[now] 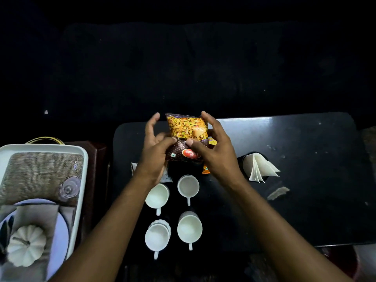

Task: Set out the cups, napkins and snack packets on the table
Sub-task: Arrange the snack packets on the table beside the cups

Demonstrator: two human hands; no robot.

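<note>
A brown and clear snack packet [187,131] full of yellow mix is held over the black table [295,200]. My left hand [154,147] grips its left side and my right hand [213,147] grips its right side, thumbs on the front. An orange packet [206,169] peeks out beneath my right hand, and a pale packet edge [134,166] shows under my left wrist. Several white cups [188,186] stand in two rows near me, handles toward me. Folded white napkins [258,167] fan out of a dark holder to the right.
A white tray [84,159] with a printed picture stands at the left, resting on a dark brown box [95,155]. A torn grey scrap [277,193] lies on the table right of the cups. Beyond the table everything is dark.
</note>
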